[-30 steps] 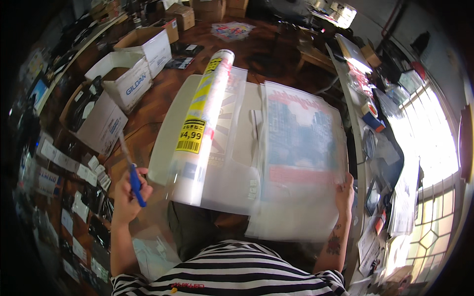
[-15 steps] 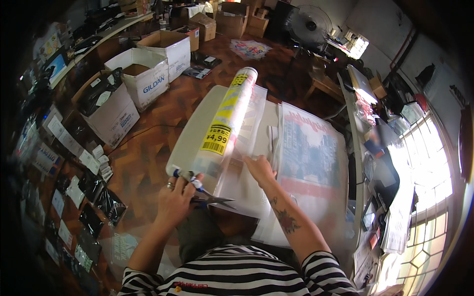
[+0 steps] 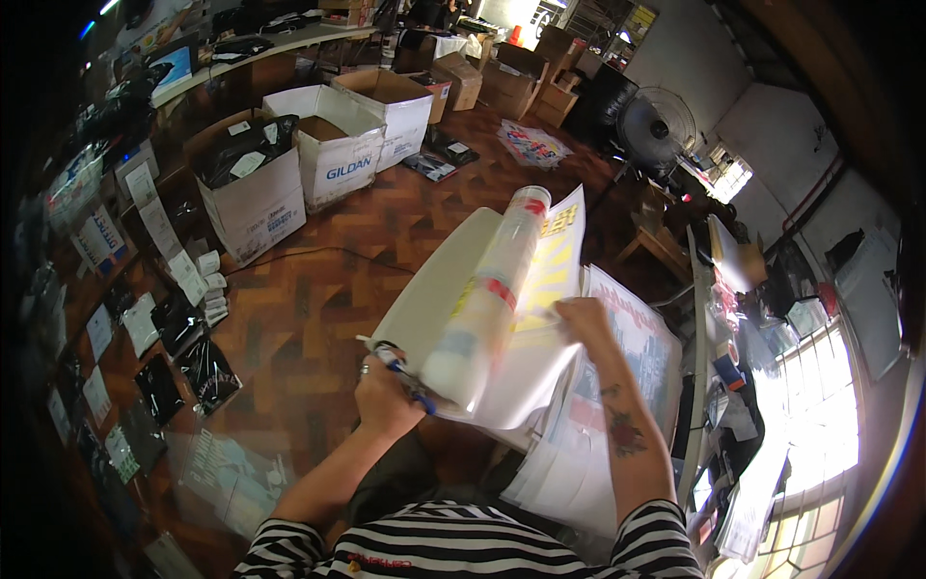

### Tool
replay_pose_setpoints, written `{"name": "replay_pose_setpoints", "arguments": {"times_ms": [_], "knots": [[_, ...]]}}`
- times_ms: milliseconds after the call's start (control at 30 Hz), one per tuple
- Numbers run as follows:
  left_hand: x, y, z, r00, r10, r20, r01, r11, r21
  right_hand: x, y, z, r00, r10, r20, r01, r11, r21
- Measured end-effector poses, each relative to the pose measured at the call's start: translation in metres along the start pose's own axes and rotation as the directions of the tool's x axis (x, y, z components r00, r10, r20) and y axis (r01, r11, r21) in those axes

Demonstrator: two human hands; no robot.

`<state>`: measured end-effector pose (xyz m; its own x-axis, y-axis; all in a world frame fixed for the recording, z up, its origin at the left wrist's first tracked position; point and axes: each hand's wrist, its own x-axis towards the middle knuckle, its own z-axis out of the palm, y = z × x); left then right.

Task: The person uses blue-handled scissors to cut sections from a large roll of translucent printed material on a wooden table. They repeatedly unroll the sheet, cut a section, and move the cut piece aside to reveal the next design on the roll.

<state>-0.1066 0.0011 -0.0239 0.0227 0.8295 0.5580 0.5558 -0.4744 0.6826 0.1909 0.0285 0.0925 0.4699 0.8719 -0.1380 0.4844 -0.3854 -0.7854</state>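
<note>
A thick roll of clear printed film (image 3: 497, 299) lies lengthwise on a pale board in front of me. My left hand (image 3: 388, 400), at the roll's near left end, is closed round scissors (image 3: 422, 397) with blue handles; their blades are hard to make out. My right hand (image 3: 585, 320) pinches the edge of the loose film sheet (image 3: 526, 372), which comes off the roll's right side and carries yellow and black print. Right of it lies a stack of printed sheets (image 3: 637, 333) with red and blue-grey designs, partly behind my right forearm.
Open cartons (image 3: 342, 169) stand on the wooden floor at the far left. Black and clear packages (image 3: 207, 376) lie at the left. A standing fan (image 3: 659, 125) is at the far right. A cluttered table (image 3: 709, 386) runs along the right side.
The roll has turned, carrying its yellow print onto the loose sheet at the right. My right hand has moved right with the sheet's edge. The whole view has shifted.
</note>
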Motion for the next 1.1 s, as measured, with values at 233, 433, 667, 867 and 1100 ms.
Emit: {"name": "replay_pose_setpoints", "arguments": {"times_ms": [233,433,667,867,1100], "knots": [[-0.005,-0.023,-0.001,0.976,-0.135,-0.173,0.15,0.986,0.078,-0.056,0.032,-0.13,0.984,0.058,-0.166,-0.066,0.997,-0.045],[-0.007,-0.049,-0.001,0.994,-0.1,-0.047,0.095,0.991,-0.093,-0.067,0.175,-0.144,0.961,0.242,-0.134,-0.245,0.969,-0.007],[-0.024,-0.033,-0.056,0.982,0.087,0.168,-0.097,0.994,0.051,-0.095,0.181,-0.073,0.779,-0.506,-0.37,-0.092,0.491,-0.866],[-0.065,0.003,-0.11,0.179,-0.291,0.94,0.31,0.923,0.227,-0.156,0.098,0.049,0.744,-0.63,0.224,0.652,0.608,-0.453],[-0.077,0.005,-0.067,0.071,-0.234,0.97,0.705,0.7,0.118,-0.155,0.113,0.109,0.647,-0.702,0.296,0.69,0.375,-0.619]]}}
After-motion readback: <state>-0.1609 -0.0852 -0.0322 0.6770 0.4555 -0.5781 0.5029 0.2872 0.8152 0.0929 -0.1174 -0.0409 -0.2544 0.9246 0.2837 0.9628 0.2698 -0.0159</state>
